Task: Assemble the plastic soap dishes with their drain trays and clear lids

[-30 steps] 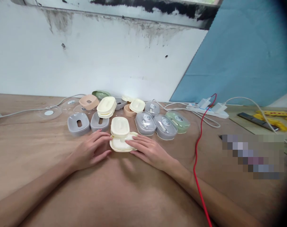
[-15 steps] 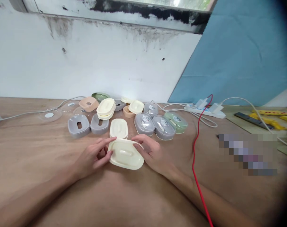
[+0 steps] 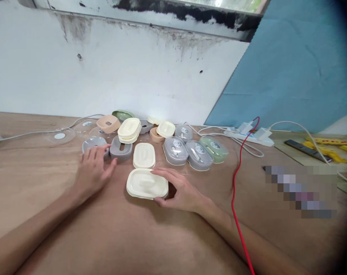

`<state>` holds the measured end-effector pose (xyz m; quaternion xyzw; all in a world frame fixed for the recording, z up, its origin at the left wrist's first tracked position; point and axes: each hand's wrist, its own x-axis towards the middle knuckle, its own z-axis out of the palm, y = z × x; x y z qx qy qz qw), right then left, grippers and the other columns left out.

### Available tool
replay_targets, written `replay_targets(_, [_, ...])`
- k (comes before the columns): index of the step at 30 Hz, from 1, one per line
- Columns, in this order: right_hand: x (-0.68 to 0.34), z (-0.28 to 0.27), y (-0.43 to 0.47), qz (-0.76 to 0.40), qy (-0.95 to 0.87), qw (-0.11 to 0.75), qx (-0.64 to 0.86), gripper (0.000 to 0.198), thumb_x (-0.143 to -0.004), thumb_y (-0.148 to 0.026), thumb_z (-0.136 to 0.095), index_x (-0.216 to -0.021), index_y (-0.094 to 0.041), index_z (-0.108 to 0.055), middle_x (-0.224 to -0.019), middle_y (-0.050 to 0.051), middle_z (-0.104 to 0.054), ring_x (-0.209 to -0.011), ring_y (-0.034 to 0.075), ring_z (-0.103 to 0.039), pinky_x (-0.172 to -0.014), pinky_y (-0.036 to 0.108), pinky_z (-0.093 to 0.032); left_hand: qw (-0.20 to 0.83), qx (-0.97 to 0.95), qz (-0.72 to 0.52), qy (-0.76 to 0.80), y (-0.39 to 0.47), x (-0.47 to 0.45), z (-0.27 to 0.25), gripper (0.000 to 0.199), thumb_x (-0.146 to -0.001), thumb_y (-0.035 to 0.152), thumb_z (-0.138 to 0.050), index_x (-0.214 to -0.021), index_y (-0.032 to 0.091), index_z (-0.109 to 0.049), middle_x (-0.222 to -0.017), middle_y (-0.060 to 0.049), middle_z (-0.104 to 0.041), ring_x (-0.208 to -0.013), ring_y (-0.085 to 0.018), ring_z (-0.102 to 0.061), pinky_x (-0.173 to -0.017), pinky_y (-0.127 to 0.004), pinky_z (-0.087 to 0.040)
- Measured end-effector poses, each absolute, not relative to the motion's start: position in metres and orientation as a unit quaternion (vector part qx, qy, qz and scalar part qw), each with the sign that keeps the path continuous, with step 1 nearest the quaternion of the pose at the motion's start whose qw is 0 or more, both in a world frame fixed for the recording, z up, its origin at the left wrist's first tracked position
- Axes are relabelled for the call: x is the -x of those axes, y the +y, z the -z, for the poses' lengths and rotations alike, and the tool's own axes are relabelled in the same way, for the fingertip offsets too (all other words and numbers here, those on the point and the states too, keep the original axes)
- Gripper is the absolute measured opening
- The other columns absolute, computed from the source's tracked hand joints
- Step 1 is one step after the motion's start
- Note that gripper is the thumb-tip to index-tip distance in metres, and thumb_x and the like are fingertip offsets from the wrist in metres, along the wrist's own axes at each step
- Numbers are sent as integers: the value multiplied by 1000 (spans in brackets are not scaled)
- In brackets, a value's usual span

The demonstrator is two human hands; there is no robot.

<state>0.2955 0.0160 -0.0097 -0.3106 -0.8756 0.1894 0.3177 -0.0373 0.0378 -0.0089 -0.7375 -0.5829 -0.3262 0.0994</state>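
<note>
Cream tray (image 3: 146, 184) lay well out from back edge of bench (image 3: 41, 164), long axis approx. L–R, R end pinched in R hand (image 3: 183, 191); L hand (image 3: 91, 172), fingers spread, reached grey box (image 3: 93, 142), contact unclear.

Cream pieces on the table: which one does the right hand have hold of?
The cream piece nearest the person: the right hand holds its right end. The other cream pieces lie farther back, no hand on them.

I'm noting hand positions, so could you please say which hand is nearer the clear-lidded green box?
Right: the right hand holds the nearest cream tray, left and in front of the green box; the left hand is farther left, at the leftmost gray box.
</note>
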Motion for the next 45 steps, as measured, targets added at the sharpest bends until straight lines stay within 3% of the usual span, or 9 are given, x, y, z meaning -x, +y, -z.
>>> replay_targets(5, [-297, 9, 18, -197, -881, 311, 297, 79, -75, -25, -84, -149, -26, -57, -145, 11, -70, -137, 33, -66, -120, 54, -51, 103, 702, 304, -636, 57, 77, 25, 44, -102, 56, -60, -128, 22, -72, -141, -20, -61, -138, -55, -50, -112, -87, -29])
replay_targets(10, [-297, 5, 19, -205, -892, 293, 277, 77, -80, -24, -80, -153, -25, -53, -152, 14, -65, -146, 33, -59, -125, 58, -45, 53, 701, 359, -614, 60, 85, 17, 46, -109, 52, -47, -136, 23, -72, -149, -14, -57, -137, -50, -56, -105, -77, -49])
replay_targets(15, [-300, 1, 20, -216, -901, 284, 246, 82, -76, -20, -74, -154, -25, -48, -155, 14, -61, -156, 35, -47, -128, 60, -40, 92, 756, 416, -497, 40, 60, -7, 40, -111, 39, -51, -148, 31, -62, -162, -7, -46, -155, -43, -41, -128, -73, -34])
replay_targets(19, [-300, 4, 19, -202, -884, 339, 251, 90, -86, -38, -81, -161, -27, -33, -169, 18, -43, -162, 38, -36, -128, 60, -39, 36, 878, 361, -312, 17, 31, -6, 46, -107, 22, -58, -151, 34, -58, -163, -10, -44, -162, -43, -33, -129, -72, -38])
replay_targets(23, [-298, 7, 17, -139, -865, 393, 278, 114, -80, -47, -91, -168, -30, -20, -178, 20, -25, -166, 42, -26, -129, 66, -36, -20, 933, 301, -196, 5, 7, 6, 63, -102, 13, -63, -160, 33, -49, -166, -16, -40, -166, -45, -23, -126, -70, -43])
replay_targets(30, [-300, 12, 20, -179, -866, 337, 322, 115, -82, -45, -92, -172, -31, -22, -165, 17, -51, -150, 37, -54, -120, 56, -52, -129, 930, 267, -216, 7, 10, 5, 71, -101, 16, -59, -166, 35, -39, -175, -16, -27, -166, -42, -26, -124, -64, -47])
replay_targets(34, [-296, 12, 18, -158, -838, 365, 373, 113, -74, -50, -98, -167, -33, -35, -150, 14, -62, -138, 37, -63, -113, 57, -57, -182, 906, 276, -263, 11, 19, 1, 87, -96, 27, -70, -171, 28, -25, -170, -20, -39, -159, -40, -41, -123, -59, -50])
replay_targets(39, [-288, 8, 7, -131, -819, 378, 411, 120, -66, -53, -101, -164, -32, -36, -136, 13, -66, -121, 37, -69, -102, 55, -62, -173, 893, 283, -305, 14, 19, 6, 112, -84, 45, -87, -172, 36, -18, -166, -15, -50, -147, -40, -56, -116, -58, -56])
replay_targets(45, [-286, 9, 4, -109, -842, 320, 420, 130, -61, -59, -102, -167, -30, -32, -134, 16, -60, -119, 38, -68, -99, 58, -63, -148, 901, 249, -322, 13, 17, 5, 112, -77, 54, -92, -167, 31, -29, -154, -15, -60, -137, -38, -61, -109, -54, -58])
